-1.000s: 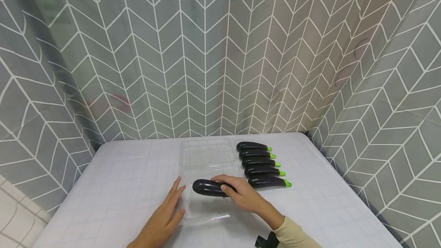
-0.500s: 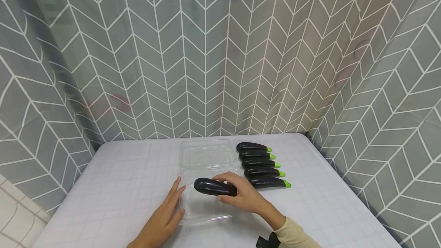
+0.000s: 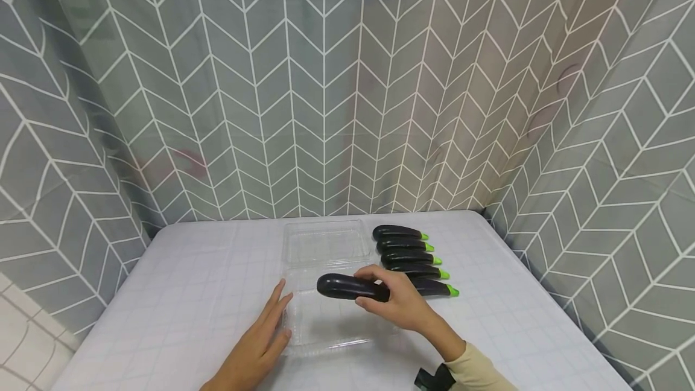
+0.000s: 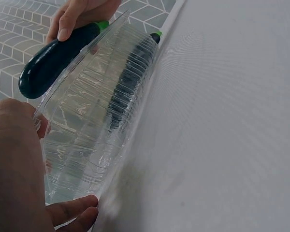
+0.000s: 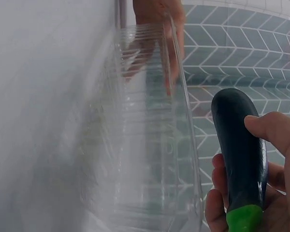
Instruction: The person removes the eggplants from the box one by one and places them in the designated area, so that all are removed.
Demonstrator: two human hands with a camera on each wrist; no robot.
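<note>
A glossy black eggplant (image 3: 343, 286) with a green stem end is held level above the clear plastic clamshell container (image 3: 323, 335). My right hand (image 3: 400, 298) grips it near the stem end, thumb on one side and fingers on the other; the right wrist view shows the green cap of this eggplant (image 5: 237, 145) close to the palm. Below it, the container's near half is apart from the eggplant. At the container's left side my left hand (image 3: 255, 343) rests with fingers extended, touching the wall. In the left wrist view its fingertips (image 4: 79, 209) lie by the container's base.
Several more eggplants (image 3: 406, 257) lie in a row right of the container, green ends pointing right. The container's lid (image 3: 326, 243) lies folded back toward the far edge. A white cloth covers the table (image 3: 190, 282), and patterned grey curtains (image 3: 326, 107) hang behind and at both sides.
My right hand has carried the eggplant up and to the right, away from the left hand. The left hand and the container have stayed in place.
</note>
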